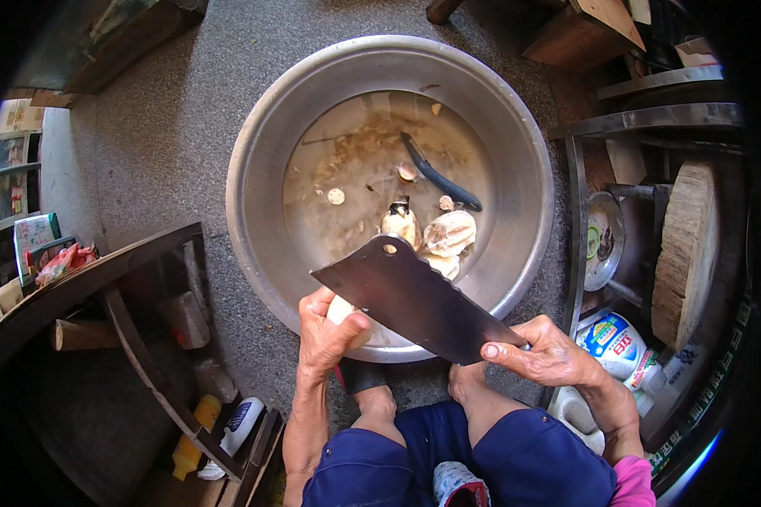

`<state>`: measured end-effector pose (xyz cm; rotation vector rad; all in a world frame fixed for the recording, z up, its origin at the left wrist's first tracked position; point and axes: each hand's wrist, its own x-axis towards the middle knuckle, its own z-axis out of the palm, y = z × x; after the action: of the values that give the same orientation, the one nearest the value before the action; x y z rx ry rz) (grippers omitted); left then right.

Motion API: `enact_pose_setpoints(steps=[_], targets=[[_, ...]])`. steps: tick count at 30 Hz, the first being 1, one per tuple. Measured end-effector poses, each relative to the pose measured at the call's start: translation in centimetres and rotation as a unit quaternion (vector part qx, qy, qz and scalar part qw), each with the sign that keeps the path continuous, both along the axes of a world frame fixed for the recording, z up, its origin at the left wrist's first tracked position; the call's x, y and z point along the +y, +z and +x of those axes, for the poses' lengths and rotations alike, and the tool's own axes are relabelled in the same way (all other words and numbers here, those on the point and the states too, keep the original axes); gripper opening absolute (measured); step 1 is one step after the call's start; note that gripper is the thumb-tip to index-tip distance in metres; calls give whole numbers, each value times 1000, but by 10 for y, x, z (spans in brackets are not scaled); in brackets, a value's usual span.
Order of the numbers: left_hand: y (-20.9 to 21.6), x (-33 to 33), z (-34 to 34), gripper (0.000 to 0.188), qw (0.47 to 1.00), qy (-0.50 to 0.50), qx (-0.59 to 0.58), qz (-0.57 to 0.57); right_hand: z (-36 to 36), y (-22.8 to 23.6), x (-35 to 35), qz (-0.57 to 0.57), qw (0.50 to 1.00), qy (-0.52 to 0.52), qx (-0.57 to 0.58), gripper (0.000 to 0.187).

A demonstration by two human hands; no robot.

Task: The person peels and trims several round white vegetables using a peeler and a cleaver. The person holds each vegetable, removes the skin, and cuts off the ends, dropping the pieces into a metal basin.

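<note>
My right hand [550, 351] grips the handle of a broad, dark cleaver [418, 300], its blade reaching up and left over the near rim of the basin. In my left hand [328, 329] is a pale, thick piece of what looks like lotus root [340, 311], partly hidden by the fingers and the blade. Beyond the cleaver, pale root chunks [450, 232] lie in a large metal basin [258, 220] of cloudy brown water. One root segment [400, 225] has a dark end. A small round slice [336, 196] sits farther left, and a dark, curved stick-like piece [440, 176] lies at the right.
The basin stands on a grey speckled floor [169, 144] before my feet. At left is a wooden stand [135, 338] with yellow and white bottles [220, 431] beneath. A metal rack [575, 220] at right holds a thick round chopping block [685, 253], near a white jug [617, 346].
</note>
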<state>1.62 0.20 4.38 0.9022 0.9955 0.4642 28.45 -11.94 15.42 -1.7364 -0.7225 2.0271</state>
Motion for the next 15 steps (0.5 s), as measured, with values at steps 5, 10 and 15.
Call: enact_pose_setpoints(steps=[5,10,15], targets=[[31,15,11,46,981,-105,66,147,5,-1,0,18,997,66,-28,25],[22,-8,6,47,972,-43,139,186,-3,7,-1,73,988,79,-111,23],[31,-4,20,44,971,-14,120,205,-4,7,-5,94,988,53,-114,24]])
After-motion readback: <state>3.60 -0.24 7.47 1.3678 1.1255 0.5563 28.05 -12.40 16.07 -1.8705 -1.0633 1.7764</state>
